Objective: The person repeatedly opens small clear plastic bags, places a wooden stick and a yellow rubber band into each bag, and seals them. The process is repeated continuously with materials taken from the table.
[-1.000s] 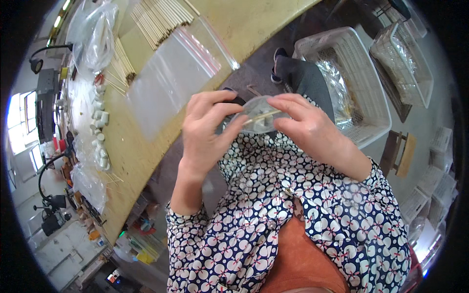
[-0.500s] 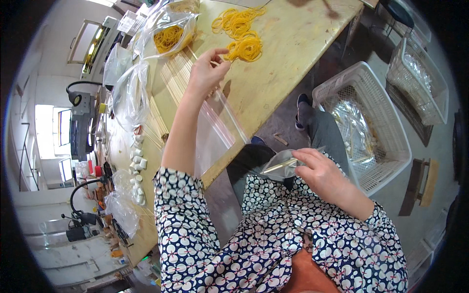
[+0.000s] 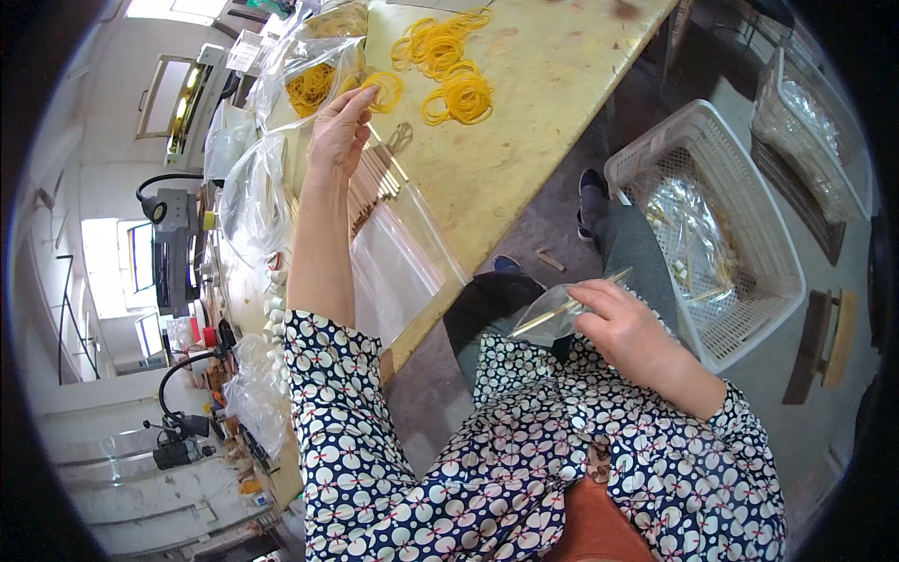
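Observation:
My left hand (image 3: 337, 136) is raised over the table, thumb and fingers pinching a few yellow rubber bands (image 3: 387, 93). Under and beside it lie several thin wooden sticks (image 3: 378, 178) in a row, and flat clear plastic bags (image 3: 395, 258) reach toward the table's edge. Further off, a loose pile of yellow bands (image 3: 459, 96) rests on the tabletop. Close to my lap, my right hand (image 3: 626, 330) is closed on a clear plastic bag (image 3: 548, 317) with pale sticks inside. The fingertips of that hand hide part of the bag.
A white perforated basket (image 3: 749, 314) with filled bags stands on the floor at right, a second basket (image 3: 838, 178) beyond it. On the yellowish table (image 3: 543, 84), an opened bag of rubber bands (image 3: 314, 89) sits at the far left. Black gooseneck lamps (image 3: 183, 421) line the left.
My left hand has moved left from the pile of bands, carrying a few rubber bands. My right hand has shifted slightly and still holds the bag.

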Tool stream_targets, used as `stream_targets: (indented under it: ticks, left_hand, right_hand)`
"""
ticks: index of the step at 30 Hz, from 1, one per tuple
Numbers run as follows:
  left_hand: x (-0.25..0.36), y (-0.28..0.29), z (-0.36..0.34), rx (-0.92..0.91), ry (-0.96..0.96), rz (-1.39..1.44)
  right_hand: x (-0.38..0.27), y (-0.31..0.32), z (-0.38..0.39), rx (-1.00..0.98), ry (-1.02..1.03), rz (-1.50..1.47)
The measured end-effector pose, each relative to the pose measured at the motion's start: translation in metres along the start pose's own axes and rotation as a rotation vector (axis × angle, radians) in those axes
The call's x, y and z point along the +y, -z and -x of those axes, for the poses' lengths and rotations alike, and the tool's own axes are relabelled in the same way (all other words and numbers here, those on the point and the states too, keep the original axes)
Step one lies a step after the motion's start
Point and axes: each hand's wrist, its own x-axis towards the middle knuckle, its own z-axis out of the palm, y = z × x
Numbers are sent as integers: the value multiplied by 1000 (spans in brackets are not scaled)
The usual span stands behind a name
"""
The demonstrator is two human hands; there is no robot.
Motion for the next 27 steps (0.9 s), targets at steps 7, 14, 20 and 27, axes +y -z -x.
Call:
stream_targets:
  ticks: [7, 14, 20, 27]
  left_hand:
    - [-13, -5, 35, -246, 327, 377]
    - [-28, -11, 46, -103, 160, 383]
    - [-22, -5, 30, -42, -108, -274]
    - [-10, 5, 16, -54, -27, 32]
  right_hand:
    - [3, -4, 6, -32, 0, -10]
    - [3, -6, 4, -64, 14, -11]
    - [1, -6, 6, -86, 9, 2]
    - [0, -6, 4, -93, 11, 10]
